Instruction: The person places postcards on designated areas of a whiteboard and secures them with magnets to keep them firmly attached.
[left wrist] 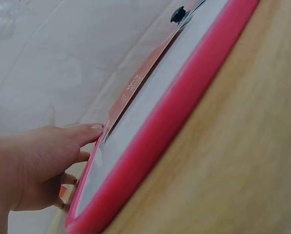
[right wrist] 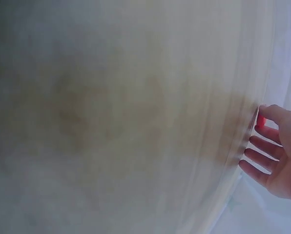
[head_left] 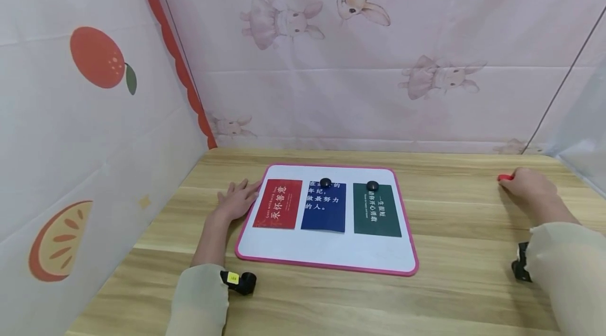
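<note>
A whiteboard (head_left: 326, 250) with a pink rim lies flat on the table. On it, side by side, are a red card (head_left: 286, 210), a blue card (head_left: 326, 217) and a green card (head_left: 379, 223). One black button magnet (head_left: 325, 182) sits at the blue card's top edge, another black magnet (head_left: 372, 186) at the green card's. My left hand (head_left: 235, 202) rests against the board's left rim, fingers spread and thumb on the rim (left wrist: 150, 158). Far to the right, my right hand (head_left: 532, 189) pinches a small red button magnet (head_left: 505, 177) at the tabletop, between thumb and forefinger (right wrist: 275, 113).
The wooden table (head_left: 454, 294) extends around the board on all sides. A pink curtain with rabbit prints (head_left: 303, 104) hangs behind it, and a white fruit-print sheet (head_left: 142, 136) along the left. Small black wrist cameras (head_left: 247, 283) are worn on both arms.
</note>
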Action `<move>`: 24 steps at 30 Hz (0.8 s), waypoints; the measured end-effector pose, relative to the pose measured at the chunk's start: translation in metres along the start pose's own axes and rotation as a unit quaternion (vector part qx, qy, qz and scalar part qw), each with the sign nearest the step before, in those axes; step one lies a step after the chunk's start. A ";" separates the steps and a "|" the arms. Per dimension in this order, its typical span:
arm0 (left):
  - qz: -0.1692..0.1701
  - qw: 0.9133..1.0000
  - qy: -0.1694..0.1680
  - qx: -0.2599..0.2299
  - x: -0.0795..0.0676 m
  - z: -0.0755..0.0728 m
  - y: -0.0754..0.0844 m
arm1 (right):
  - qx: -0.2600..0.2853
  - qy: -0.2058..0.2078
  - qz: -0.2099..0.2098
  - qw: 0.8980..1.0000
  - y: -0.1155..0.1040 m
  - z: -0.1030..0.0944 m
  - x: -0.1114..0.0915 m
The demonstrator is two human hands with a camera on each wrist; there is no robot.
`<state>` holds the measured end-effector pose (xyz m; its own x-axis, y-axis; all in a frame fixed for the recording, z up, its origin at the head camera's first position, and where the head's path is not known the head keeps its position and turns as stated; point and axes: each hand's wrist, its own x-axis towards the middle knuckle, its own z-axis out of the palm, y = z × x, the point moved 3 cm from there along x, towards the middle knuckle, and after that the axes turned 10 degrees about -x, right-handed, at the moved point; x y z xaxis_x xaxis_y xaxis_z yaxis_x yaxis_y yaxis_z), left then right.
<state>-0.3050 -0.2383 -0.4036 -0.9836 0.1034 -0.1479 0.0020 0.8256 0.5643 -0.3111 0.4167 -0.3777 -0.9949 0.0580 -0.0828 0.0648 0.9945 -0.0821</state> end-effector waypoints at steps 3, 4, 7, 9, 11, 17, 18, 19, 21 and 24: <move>-0.001 1.000 0.000 0.000 -0.001 0.000 0.001 | 0.013 0.021 0.003 1.000 -0.002 -0.001 -0.003; -0.002 1.000 0.000 0.001 0.000 0.000 0.001 | 0.016 0.028 0.003 0.999 -0.004 0.000 -0.004; -0.004 1.000 -0.001 0.002 0.000 0.000 0.000 | 0.021 0.042 -0.001 0.999 -0.008 0.000 -0.004; -0.004 1.000 -0.001 0.003 0.001 0.001 -0.001 | 0.010 0.055 -0.005 0.998 -0.009 0.001 -0.003; -0.003 1.000 -0.001 0.002 0.002 0.002 -0.001 | -0.005 0.068 -0.010 0.998 -0.009 0.001 -0.001; -0.002 1.000 -0.005 0.001 0.003 0.003 -0.002 | -0.037 0.084 -0.031 0.995 -0.012 -0.002 0.004; -0.002 1.000 -0.004 0.000 0.003 0.003 -0.002 | -0.039 0.084 -0.037 0.995 -0.014 -0.003 0.005; -0.002 1.000 -0.004 -0.001 0.003 0.003 -0.003 | -0.040 0.086 -0.042 0.995 -0.016 -0.004 0.005; -0.004 1.000 -0.001 -0.003 0.003 0.003 -0.003 | -0.035 0.087 -0.048 0.994 -0.019 -0.007 0.007; -0.006 1.000 -0.002 -0.003 0.003 0.002 -0.002 | -0.019 0.087 -0.054 0.995 -0.023 -0.007 0.006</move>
<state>-0.3079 -0.2386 -0.4073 -0.9829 0.0962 -0.1570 -0.0100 0.8236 0.5670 -0.3195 0.3946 -0.3690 -0.9946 -0.0377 0.0972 -0.0420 0.9982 -0.0430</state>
